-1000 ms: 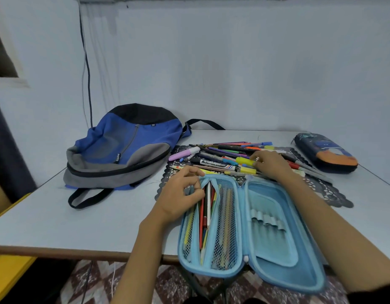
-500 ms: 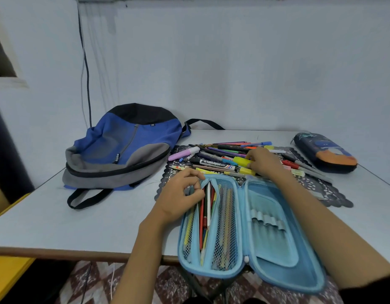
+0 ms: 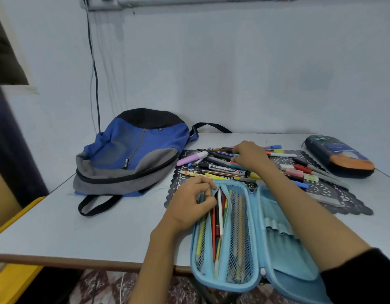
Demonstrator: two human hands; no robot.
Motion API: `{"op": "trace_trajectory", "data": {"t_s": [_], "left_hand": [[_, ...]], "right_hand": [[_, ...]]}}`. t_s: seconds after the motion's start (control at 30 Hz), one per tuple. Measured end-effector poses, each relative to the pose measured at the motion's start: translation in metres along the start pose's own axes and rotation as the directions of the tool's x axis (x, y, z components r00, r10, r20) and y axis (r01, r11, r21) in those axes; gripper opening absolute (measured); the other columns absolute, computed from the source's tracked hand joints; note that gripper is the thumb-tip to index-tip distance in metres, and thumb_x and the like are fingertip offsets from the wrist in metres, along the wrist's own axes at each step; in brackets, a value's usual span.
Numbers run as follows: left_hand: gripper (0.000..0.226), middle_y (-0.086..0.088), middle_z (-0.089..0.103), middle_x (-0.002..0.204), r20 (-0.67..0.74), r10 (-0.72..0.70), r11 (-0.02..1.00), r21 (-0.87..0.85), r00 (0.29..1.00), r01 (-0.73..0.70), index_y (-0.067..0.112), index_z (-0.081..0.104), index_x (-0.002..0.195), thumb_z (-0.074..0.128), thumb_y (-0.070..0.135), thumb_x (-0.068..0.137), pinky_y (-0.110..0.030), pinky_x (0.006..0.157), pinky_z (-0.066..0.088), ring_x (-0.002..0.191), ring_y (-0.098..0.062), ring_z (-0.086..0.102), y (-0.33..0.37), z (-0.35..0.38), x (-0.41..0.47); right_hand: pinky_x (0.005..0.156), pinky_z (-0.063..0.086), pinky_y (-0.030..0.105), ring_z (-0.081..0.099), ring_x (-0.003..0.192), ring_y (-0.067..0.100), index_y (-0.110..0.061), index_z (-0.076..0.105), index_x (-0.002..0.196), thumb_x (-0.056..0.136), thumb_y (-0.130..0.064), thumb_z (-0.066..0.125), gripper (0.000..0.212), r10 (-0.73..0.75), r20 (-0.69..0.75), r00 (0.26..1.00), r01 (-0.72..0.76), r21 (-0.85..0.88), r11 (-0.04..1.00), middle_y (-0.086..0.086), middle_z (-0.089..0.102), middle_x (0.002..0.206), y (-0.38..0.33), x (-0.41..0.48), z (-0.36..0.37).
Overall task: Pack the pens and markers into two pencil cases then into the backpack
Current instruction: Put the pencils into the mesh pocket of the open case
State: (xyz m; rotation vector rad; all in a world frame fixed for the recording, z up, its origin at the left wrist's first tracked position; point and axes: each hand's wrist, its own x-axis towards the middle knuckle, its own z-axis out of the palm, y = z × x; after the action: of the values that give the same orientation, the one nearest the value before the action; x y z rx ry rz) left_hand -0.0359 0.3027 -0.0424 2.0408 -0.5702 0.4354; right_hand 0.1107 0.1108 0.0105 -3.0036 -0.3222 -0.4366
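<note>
- The blue case (image 3: 284, 255) lay open flat at the near edge of the table (image 3: 91, 233), and its near end hung over the edge.
- Its left half had a mesh pocket (image 3: 238, 227). Some pens (image 3: 218, 218) were already lying inside this half, pointing away from the person.
- Its right half had a row of loops with nothing in them.
- The left hand (image 3: 189, 205) was at the far left corner of the blue case. Its fingers were curled and pinched the edge of the case's left half.
- The right hand (image 3: 249, 155) reached over the blue case to the pile (image 3: 222, 167) of pens and markers. Its fingers were bent down and touched the pens. I could not tell if it held one.
- The pile lay on a dark lacy mat (image 3: 343, 200) just behind the blue case. Most pens were lying sideways, across each other.
- A purple marker (image 3: 192, 158) was at the left end of the pile, near the backpack (image 3: 132, 150).
- The backpack was blue, grey and black. It lay flat on the table to the left of the mat, with its zip closed and one strap loop hanging toward the near side.
- A dark case (image 3: 338, 156) with an orange patch lay closed at the far right of the table, just beside the mat.
- A black cable (image 3: 94, 73) ran down the wall behind the backpack.
</note>
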Motion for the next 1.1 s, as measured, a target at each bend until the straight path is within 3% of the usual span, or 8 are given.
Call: {"op": "trace_trajectory", "data": {"t_s": [0.23,0.37,0.43,0.57,0.73,0.83,1.03,1.1], "left_hand": [[0.018,0.008,0.063,0.098,0.007,0.070,0.994,0.088,0.998,-0.070,0.019,0.046,0.060,0.055,0.023,0.075,-0.016,0.084,0.039,0.100,-0.008,0.057,-0.002,-0.002,0.002],[0.018,0.009,0.063,0.098,0.006,0.071,0.993,0.090,0.997,-0.072,0.020,0.046,0.060,0.054,0.026,0.075,-0.020,0.085,0.041,0.100,-0.008,0.057,-0.004,-0.001,0.003],[0.018,0.009,0.062,0.097,0.008,0.079,0.993,0.092,0.997,-0.079,0.021,0.045,0.060,0.052,0.029,0.074,-0.021,0.083,0.041,0.099,-0.008,0.057,-0.005,0.000,0.002],[0.018,0.011,0.062,0.097,0.009,0.079,0.992,0.101,0.997,-0.080,0.020,0.046,0.061,0.051,0.031,0.075,-0.022,0.085,0.041,0.099,-0.008,0.057,-0.006,-0.001,0.003],[0.019,0.015,0.061,0.097,0.016,0.081,0.992,0.092,0.997,-0.083,0.021,0.047,0.061,0.051,0.034,0.074,-0.024,0.088,0.042,0.101,-0.010,0.057,-0.008,-0.002,0.004],[0.020,0.012,0.063,0.098,0.014,0.063,0.995,0.076,0.998,-0.064,0.020,0.048,0.060,0.052,0.035,0.073,-0.024,0.088,0.042,0.101,-0.009,0.058,-0.008,-0.002,0.003],[0.021,0.012,0.063,0.100,0.018,0.020,0.999,0.030,1.000,-0.020,0.018,0.050,0.060,0.054,0.035,0.072,-0.033,0.091,0.045,0.101,-0.008,0.059,-0.006,-0.003,0.001],[0.019,0.013,0.063,0.100,0.018,0.014,1.000,0.019,1.000,-0.015,0.021,0.051,0.059,0.055,0.035,0.072,-0.036,0.092,0.046,0.101,-0.008,0.059,-0.006,-0.004,0.001]], "right_hand": [[0.096,0.038,0.043,0.044,0.123,0.030,-0.015,0.052,0.133,0.097,-0.021,0.048,0.037,-0.168,0.067,0.983,0.176,-0.121,0.977,0.011,0.049,0.134,-0.053,0.027,0.014],[0.114,0.022,0.051,0.016,0.146,0.026,-0.026,0.021,0.153,0.096,-0.007,0.040,0.063,-0.253,0.243,0.936,0.281,-0.087,0.956,0.004,0.016,0.161,-0.068,0.031,0.023],[0.117,0.016,0.054,0.012,0.148,0.026,-0.027,0.015,0.154,0.096,-0.004,0.039,0.066,-0.270,0.271,0.924,0.307,-0.103,0.946,0.003,0.014,0.162,-0.070,0.031,0.028],[0.102,0.033,0.046,0.041,0.127,0.029,-0.026,0.037,0.145,0.096,-0.008,0.046,0.053,-0.252,0.107,0.962,0.262,-0.097,0.960,0.010,0.046,0.140,-0.066,0.030,0.034],[0.089,0.038,0.039,0.050,0.113,0.027,-0.024,0.052,0.133,0.095,-0.015,0.050,0.039,-0.235,-0.009,0.972,0.235,-0.025,0.972,0.008,0.057,0.123,-0.059,0.027,0.036],[0.078,0.038,0.035,0.057,0.100,0.028,-0.016,0.058,0.118,0.093,-0.019,0.054,0.025,-0.204,-0.089,0.975,0.216,0.145,0.966,0.008,0.064,0.112,-0.056,0.025,0.033],[0.062,0.044,0.033,0.052,0.068,0.015,-0.012,0.064,0.095,0.089,-0.026,0.061,0.015,-0.146,-0.212,0.966,0.247,0.608,0.755,-0.001,0.059,0.074,-0.048,0.015,0.005],[0.056,0.049,0.036,0.052,0.066,0.015,-0.011,0.065,0.094,0.090,-0.024,0.061,0.014,-0.122,-0.235,0.964,0.256,0.712,0.654,-0.001,0.057,0.073,-0.047,0.007,-0.009]]}}
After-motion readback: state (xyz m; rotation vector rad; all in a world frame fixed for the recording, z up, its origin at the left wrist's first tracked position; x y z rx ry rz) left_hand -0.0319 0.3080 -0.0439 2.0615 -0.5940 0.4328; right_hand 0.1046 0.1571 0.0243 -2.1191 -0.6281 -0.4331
